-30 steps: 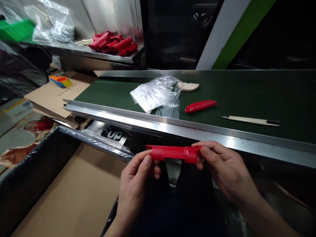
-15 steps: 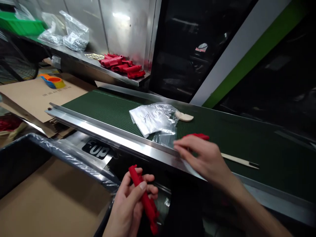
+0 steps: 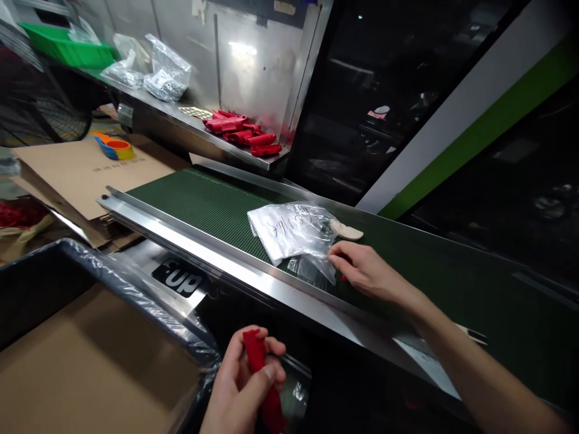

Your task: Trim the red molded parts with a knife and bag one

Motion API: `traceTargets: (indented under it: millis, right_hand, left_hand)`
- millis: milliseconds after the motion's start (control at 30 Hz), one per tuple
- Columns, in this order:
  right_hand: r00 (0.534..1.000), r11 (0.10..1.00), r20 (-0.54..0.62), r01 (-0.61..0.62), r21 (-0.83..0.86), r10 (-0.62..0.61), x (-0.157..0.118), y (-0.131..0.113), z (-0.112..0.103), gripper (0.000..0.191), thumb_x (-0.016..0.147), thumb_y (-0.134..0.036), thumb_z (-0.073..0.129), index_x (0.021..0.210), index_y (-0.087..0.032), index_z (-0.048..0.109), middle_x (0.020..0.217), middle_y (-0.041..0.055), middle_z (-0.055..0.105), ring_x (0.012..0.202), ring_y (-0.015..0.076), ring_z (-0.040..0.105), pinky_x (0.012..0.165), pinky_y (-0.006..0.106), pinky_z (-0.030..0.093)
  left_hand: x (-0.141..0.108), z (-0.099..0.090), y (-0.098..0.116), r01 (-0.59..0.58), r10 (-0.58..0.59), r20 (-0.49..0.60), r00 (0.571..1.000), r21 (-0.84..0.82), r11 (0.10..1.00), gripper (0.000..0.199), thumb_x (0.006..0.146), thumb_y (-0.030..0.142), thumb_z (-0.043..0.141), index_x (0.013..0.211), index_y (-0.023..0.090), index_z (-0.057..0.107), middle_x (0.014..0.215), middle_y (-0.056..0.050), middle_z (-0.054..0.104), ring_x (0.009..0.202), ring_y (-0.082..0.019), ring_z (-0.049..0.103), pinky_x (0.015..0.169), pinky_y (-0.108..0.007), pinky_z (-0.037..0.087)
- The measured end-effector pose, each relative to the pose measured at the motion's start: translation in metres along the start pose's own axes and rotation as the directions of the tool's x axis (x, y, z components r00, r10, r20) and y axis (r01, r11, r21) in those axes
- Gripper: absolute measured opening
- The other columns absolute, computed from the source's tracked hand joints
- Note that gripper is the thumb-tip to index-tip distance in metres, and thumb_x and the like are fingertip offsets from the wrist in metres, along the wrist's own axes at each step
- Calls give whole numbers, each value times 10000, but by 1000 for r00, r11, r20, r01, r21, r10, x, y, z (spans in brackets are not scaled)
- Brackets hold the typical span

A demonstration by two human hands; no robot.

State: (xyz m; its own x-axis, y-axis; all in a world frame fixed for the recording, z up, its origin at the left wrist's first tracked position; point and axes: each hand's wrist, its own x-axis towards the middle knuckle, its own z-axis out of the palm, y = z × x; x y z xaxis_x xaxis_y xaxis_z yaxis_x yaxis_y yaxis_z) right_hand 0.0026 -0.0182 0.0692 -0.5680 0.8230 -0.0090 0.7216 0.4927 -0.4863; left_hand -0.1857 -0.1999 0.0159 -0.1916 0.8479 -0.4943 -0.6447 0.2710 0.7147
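My left hand (image 3: 246, 380) is closed round a long red plastic part (image 3: 256, 352), held in front of the belt's near rail. Over the green ribbed conveyor belt (image 3: 194, 196), my right hand (image 3: 362, 265) pinches the edge of a clear plastic bag (image 3: 319, 268). Handwriting marks the white, folded portion of the bag stack (image 3: 289, 229). Just behind the bags lies a flat cream-coloured piece (image 3: 347, 231). A bit of another red part (image 3: 344, 278) shows beneath my right hand, which hides most of it.
Several red parts (image 3: 244, 131) lie on the metal shelf, near clear bags of small metal pieces (image 3: 166, 78) and a green bin (image 3: 67, 47). A tape dispenser (image 3: 118, 148) sits on stacked cardboard (image 3: 72, 175). At lower left stands a plastic-lined box (image 3: 136, 295). A pale stick (image 3: 473, 333) lies right.
My right hand has moved from beside the red part on the belt to the bag and now grips its edge, lifting it slightly. My left hand still holds its red part, slightly lower.
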Motion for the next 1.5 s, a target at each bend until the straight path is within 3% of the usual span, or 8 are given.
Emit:
traceTargets:
  millis: [167,300,433,733,1067,1233,1400,1500]
  right_hand:
    - [999,984,2,-49,171,50,-34,-34,-9,250,980,-408,452,881,-215,576,769,-28,565,668,105,485,602,245,391]
    - [997,944,50,-69,322,56,-61,-62,3,243,973,-417,475,858,-228,576,792,-38,555,716,99,491,644,227,402]
    - [974,813,185,-214,542,133,-77,-74,24,287,952,-468,509,827,-215,561,772,-36,525,708,103,458,636,232,383]
    - [975,719,153,-220,659,158,-102,-72,49,354,970,-523,443,840,-202,517,760,-30,497,712,110,452,648,249,379]
    - [978,764,-31,-143,629,208,-124,-74,73,185,950,-370,535,845,-218,551,843,-17,565,763,111,498,693,243,397]
    - [977,674,23,-162,721,210,-130,-84,90,173,929,-390,568,922,-219,545,864,-10,584,755,111,564,666,237,461]
    - [980,583,117,-190,790,161,-136,-86,89,203,935,-415,553,924,-215,518,842,-10,572,757,114,569,678,248,498]
    - [989,708,96,-150,691,116,-146,-81,83,120,980,-347,480,961,-229,492,874,-9,548,762,107,530,672,241,468]
  left_hand:
    - [9,24,10,-146,132,135,982,97,985,347,774,302,745,1028,209,527,905,-8,618,634,-80,498,574,-197,408]
    - [11,38,13,-176,150,251,956,81,981,383,757,283,785,1023,191,525,925,-1,590,733,-84,534,648,-181,447]
    - [5,35,5,-197,177,314,933,34,980,354,764,205,774,998,195,508,871,21,599,776,-86,556,713,-180,462]
    - [-16,20,-8,-212,179,217,960,141,967,258,863,255,689,1029,210,496,802,43,610,608,-54,496,603,-179,433]
    - [-28,8,-15,-307,277,144,950,275,911,294,820,274,734,1003,220,511,855,37,601,764,-83,553,723,-185,465]
    - [-38,-1,-15,-203,137,216,967,326,923,430,734,298,814,1031,227,510,836,46,577,710,-81,524,656,-181,458]
    - [-42,-6,-13,-149,23,290,957,423,894,366,777,285,763,1045,213,524,785,42,577,649,-74,499,595,-173,431]
    - [-37,-8,-17,-207,91,244,966,506,837,300,832,264,676,1070,227,498,805,44,570,635,-80,500,589,-189,437]
